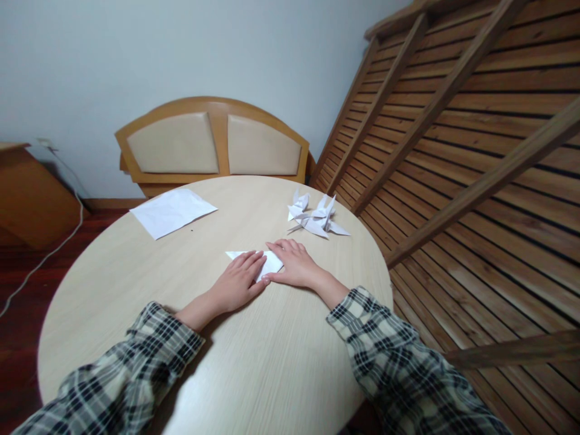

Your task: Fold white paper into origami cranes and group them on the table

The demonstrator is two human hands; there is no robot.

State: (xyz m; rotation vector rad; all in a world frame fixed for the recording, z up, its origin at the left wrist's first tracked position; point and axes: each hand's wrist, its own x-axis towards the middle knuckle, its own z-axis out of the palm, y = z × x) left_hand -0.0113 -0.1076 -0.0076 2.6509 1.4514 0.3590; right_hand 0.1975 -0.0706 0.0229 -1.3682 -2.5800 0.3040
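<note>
left hand [238,283] and right hand [294,264], both extended nearly flat, rest on folded white paper [273,263]; origami cranes [319,215] lie far right.

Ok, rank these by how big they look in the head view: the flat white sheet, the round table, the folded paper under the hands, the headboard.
1. Round table
2. Headboard
3. Flat white sheet
4. Folded paper: partly covered, but its visible part looks smallest

My left sleeve [120,371], lower left of the frame, and right sleeve [401,362], lower right, are black, grey and cream plaid.
</note>
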